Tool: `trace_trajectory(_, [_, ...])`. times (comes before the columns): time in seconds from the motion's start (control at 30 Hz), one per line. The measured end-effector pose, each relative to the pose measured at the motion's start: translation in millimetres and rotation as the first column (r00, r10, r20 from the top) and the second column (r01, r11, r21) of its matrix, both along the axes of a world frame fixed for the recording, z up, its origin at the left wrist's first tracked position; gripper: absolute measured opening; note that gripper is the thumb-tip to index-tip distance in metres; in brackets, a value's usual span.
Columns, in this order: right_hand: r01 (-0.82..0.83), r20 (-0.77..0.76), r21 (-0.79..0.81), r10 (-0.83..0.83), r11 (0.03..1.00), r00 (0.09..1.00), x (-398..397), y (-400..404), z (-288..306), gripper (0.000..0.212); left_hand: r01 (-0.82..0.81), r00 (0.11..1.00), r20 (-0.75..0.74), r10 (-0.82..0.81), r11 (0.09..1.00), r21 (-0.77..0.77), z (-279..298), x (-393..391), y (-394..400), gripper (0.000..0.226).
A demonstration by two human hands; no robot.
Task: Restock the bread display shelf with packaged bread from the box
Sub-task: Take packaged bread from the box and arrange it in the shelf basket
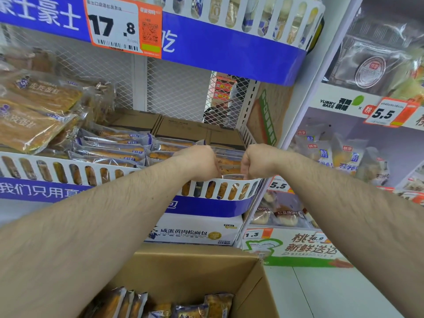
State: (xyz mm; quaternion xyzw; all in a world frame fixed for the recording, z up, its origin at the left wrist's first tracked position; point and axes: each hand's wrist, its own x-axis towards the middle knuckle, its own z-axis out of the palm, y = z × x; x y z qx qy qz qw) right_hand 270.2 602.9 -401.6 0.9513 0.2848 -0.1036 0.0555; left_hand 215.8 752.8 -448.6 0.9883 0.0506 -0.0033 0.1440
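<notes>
Both hands, left hand (202, 161) and right hand (253, 162), curl around packaged bread (229, 161) at the shelf's (218, 181) right end. More packets (137, 304) remain in the near box (250, 292). Judged light, soft, crushable, slippery film; best held by the ends.

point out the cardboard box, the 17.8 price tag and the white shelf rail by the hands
cardboard box (250, 285): head view, on its bare right inner wall.
17.8 price tag (114, 26): head view, on the white part by the digits.
white shelf rail (68, 172): head view, on a slat left of the arms.
</notes>
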Motion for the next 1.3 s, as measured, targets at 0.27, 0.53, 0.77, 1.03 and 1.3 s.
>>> trace_trajectory(0.27, [-0.299, 0.451, 0.698, -0.075, 0.651, 0.889, -96, -1, -61, 0.011, 0.123, 0.806, 0.588, -0.066, 0.991, -0.058, -29, -101, -13, 0.021])
trace_trajectory(0.53, [0.330, -0.397, 0.480, -0.134, 0.813, 0.908, -162, 7, -187, 0.015, 0.108, 0.994, 0.003, -0.109, 0.987, -0.119, -87, -199, 21, 0.019])
trace_trajectory(0.77, [0.610, -0.748, 0.115, -0.336, 0.784, 0.573, -209, 34, -304, 0.009, -0.061, 0.930, -0.368, -0.008, 0.983, -0.175, -102, -231, 62, 0.014])
trace_trajectory(1.03, [0.890, -0.936, 0.045, -0.292, 0.454, 0.196, -231, 135, -321, 0.115, -0.167, 0.908, -0.414, 0.067, 0.964, -0.209, -124, -221, 103, 0.019])
trace_trajectory(1.3, [0.804, -0.864, 0.136, -0.329, 0.579, 0.382, -239, 174, -351, 0.086, -0.035, 0.875, -0.474, -0.094, 0.966, -0.255, -137, -222, 108, 0.023])
